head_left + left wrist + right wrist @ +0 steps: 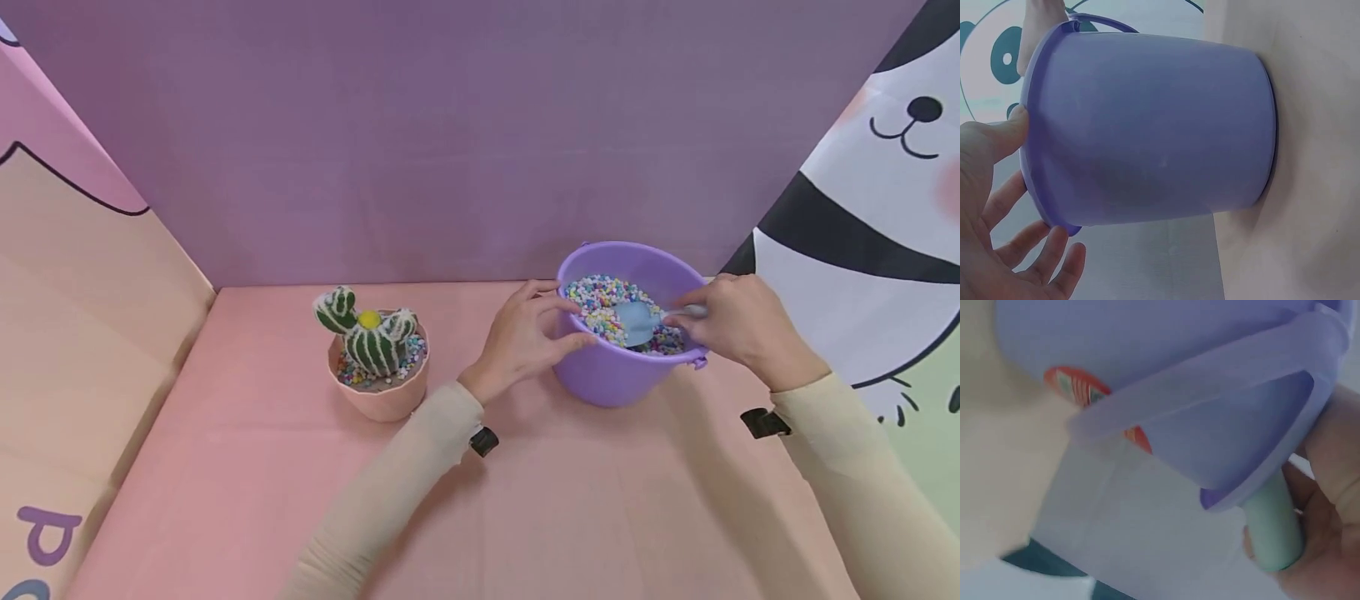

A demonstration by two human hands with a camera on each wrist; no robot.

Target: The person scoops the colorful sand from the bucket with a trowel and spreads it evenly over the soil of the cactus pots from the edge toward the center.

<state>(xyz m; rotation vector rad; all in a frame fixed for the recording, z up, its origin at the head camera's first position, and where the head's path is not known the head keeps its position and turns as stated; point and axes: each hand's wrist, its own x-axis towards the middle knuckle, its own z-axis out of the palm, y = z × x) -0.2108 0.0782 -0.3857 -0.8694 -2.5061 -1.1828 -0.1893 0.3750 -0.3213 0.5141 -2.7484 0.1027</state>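
A purple bucket [611,379] stands upright, with many small multicoloured beads [600,292] inside. My left hand [528,333] holds the bucket's near-left rim. In the left wrist view its thumb [1007,134] lies against the rim, while the other fingers spread along the edge. My right hand [738,321] reaches over the right rim and grips the handle of a small light-blue shovel [637,323]. The blade rests among the beads. In the right wrist view the pale handle end [1275,531] sticks out past the bucket's rim, held in the fingers.
To the left stands a pink pot [378,402] with a green knitted-looking cactus [375,348], a yellow bloom and coloured beads around its base. A purple wall [450,142] rises behind the pink table surface [247,467]. A panda-printed panel [847,225] borders the right side.
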